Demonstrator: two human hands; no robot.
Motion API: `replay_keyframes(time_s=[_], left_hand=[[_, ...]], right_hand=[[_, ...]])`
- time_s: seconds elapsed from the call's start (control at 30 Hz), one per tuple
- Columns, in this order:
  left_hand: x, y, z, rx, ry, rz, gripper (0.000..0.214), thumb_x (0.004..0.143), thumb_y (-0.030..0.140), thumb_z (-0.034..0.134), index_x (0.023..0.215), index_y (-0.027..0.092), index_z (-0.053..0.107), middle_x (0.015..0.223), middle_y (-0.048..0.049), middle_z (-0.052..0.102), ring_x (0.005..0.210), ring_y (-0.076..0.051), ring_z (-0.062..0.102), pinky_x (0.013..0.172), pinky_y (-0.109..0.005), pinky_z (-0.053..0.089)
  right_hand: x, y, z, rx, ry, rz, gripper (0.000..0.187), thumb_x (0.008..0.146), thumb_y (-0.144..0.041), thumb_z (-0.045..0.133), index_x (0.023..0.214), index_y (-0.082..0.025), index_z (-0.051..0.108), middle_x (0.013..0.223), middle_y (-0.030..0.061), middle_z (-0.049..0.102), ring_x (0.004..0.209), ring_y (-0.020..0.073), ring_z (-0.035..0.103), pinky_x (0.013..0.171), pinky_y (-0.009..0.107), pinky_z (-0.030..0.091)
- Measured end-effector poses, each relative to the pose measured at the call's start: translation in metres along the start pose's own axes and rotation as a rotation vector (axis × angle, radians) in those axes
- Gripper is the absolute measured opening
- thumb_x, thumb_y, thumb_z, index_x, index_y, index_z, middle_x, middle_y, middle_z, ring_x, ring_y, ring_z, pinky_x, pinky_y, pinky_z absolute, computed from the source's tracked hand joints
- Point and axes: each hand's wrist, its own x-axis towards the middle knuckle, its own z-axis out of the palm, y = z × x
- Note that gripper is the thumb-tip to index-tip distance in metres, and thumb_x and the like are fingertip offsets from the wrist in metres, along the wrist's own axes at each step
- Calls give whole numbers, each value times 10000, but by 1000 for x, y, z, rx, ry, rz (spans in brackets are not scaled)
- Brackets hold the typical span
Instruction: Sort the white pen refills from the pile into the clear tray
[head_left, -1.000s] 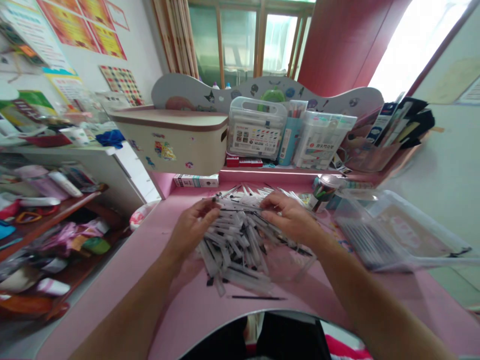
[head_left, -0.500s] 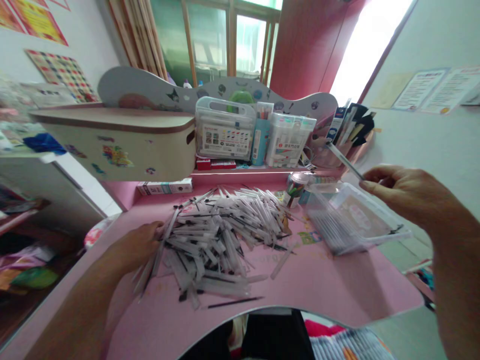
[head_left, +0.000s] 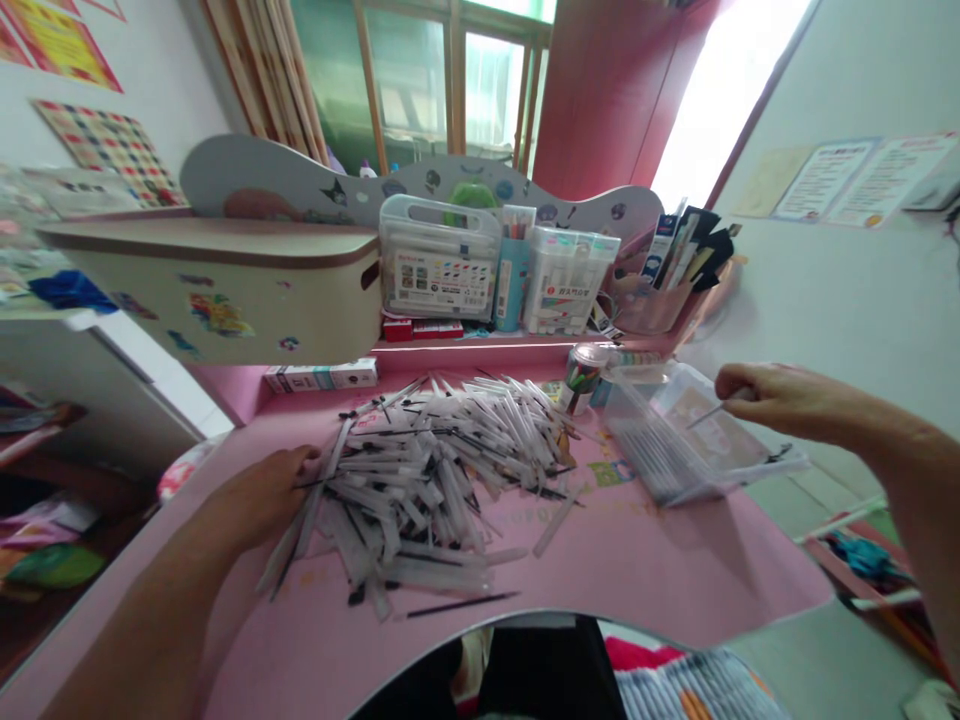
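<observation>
A heap of pen refills [head_left: 442,470], many in clear sleeves with black ends, is spread over the pink desk. My left hand [head_left: 274,490] rests at the heap's left edge, fingers curled, and a thin dark refill pokes out from the fingertips. My right hand [head_left: 765,392] is closed in a pinch on a slim pen refill [head_left: 705,415], which slants down to the left over an open clear plastic box [head_left: 675,490]. Inside that box several refills lie side by side. A single dark refill [head_left: 461,604] lies near the desk's front edge.
A clear jar of colored pens [head_left: 585,372] stands just left of the box. On the shelf behind are a marker case [head_left: 439,270], a blue pencil tube [head_left: 511,285], a second marker case [head_left: 574,285] and a pink holder [head_left: 649,305]. A cream bin [head_left: 300,310] overhangs the desk's left back.
My right hand has come lower, and the refill in it now points down into the box area instead of up toward the shelf. The left hand has shifted only slightly at the heap.
</observation>
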Motion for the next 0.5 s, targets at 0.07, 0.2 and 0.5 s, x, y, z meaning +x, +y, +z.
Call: replay_keyframes(time_s=[0.07,0.2,0.5], left_hand=[[1,-3,0,19,-26,-32,477,779,271,497,1219,100,568,1169,-190,692,1024,-291,678,874,-353,486],[2,-4,0,46,-30,-83,421,814,241,437,1194,121,574,1103,-170,713,987,-291,680,837,-362,477],[-2,6,-4,103,-47,-69,224,803,323,484,913,192,628,965,-99,733,926,-279,667,767,-333,442]], right_hand=[[2,2,-5,93,0,-2,100,823,-218,542,782,-188,628,646,18,582,593,156,533,575,283,395],[15,7,-1,324,-80,58,145,848,-195,520,821,-162,659,646,10,583,523,122,526,533,261,424],[61,1,45,425,-193,131,166,820,-66,559,886,-181,459,537,-36,561,465,96,529,483,200,421]])
